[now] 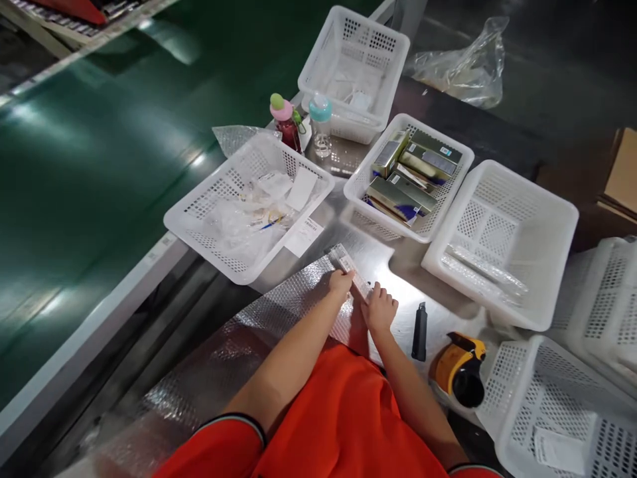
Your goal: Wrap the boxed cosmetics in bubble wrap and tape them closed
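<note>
A narrow, pale box with print on it lies at the right end of a long sheet of bubble wrap. My left hand is closed on its left side, fingers pressed together at the edge. On the lower right end of the box, my right hand has its fingers curled round it. Clear film seems to cover part of the box; how many layers, I cannot tell. To the right of my right hand a black utility knife rests on the metal table.
An orange tape dispenser stands right of the knife. Ahead are a basket of gold boxes, a basket with plastic bags, and two drink bottles. A basket with bubble-wrapped packs sits right. A green conveyor belt runs left.
</note>
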`<move>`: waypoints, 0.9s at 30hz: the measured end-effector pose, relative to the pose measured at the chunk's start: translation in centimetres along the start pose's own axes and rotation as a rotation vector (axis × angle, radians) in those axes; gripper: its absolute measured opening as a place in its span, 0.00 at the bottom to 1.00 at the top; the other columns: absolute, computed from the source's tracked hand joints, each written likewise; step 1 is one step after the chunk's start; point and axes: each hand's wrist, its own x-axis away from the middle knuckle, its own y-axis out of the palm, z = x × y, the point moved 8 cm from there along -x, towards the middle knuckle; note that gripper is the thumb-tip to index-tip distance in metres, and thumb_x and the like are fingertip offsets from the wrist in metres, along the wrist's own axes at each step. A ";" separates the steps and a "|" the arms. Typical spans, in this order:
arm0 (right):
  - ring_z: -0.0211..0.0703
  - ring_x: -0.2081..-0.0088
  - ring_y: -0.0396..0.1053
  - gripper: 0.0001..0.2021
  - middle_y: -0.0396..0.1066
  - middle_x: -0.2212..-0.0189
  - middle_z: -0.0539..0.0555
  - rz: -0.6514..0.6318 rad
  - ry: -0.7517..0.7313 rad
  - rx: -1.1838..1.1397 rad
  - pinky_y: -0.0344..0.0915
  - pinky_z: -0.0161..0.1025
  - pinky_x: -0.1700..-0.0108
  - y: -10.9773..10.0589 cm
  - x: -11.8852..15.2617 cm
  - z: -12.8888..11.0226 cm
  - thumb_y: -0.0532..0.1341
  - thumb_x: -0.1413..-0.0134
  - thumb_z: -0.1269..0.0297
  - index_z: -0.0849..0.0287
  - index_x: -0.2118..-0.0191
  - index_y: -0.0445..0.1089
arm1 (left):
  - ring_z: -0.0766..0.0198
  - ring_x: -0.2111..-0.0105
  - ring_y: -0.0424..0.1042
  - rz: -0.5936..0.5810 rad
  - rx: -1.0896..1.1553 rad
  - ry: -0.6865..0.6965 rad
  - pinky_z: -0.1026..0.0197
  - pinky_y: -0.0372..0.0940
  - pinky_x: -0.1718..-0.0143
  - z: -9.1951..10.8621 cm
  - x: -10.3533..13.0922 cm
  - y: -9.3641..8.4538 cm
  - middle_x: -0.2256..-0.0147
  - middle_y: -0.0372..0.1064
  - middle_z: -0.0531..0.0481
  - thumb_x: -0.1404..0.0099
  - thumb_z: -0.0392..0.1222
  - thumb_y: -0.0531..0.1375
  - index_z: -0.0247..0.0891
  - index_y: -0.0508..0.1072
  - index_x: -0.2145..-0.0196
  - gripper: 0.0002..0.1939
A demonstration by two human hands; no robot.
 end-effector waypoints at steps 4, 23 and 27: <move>0.54 0.54 0.67 0.15 0.70 0.55 0.63 0.047 -0.033 0.045 0.55 0.49 0.50 0.1 1.3 0.6 0.57 0.42 0.70 0.64 0.49 0.66 | 0.67 0.77 0.67 -0.040 0.080 -0.113 0.59 0.67 0.71 -0.4 0.6 -0.2 0.74 0.70 0.52 0.35 0.49 0.62 0.36 0.71 0.64 0.12; 0.51 0.55 0.66 0.15 0.69 0.55 0.60 0.011 -0.120 -0.137 0.60 0.41 0.57 1.0 2.1 -3.1 0.60 0.38 0.60 0.57 0.47 0.68 | 0.63 0.72 0.78 0.103 -0.092 0.015 0.65 0.70 0.71 -1.5 2.2 -4.8 0.72 0.77 0.47 0.36 0.38 0.59 0.35 0.76 0.64 0.06; 0.52 0.54 0.66 0.26 0.68 0.55 0.61 -0.006 -0.128 -0.254 0.61 0.42 0.55 1.4 0.3 -2.1 0.64 0.43 0.57 0.61 0.42 0.63 | 0.62 0.71 0.79 0.113 -0.145 0.027 0.65 0.72 0.70 -1.5 1.8 -5.0 0.73 0.77 0.48 0.38 0.39 0.63 0.35 0.76 0.66 0.05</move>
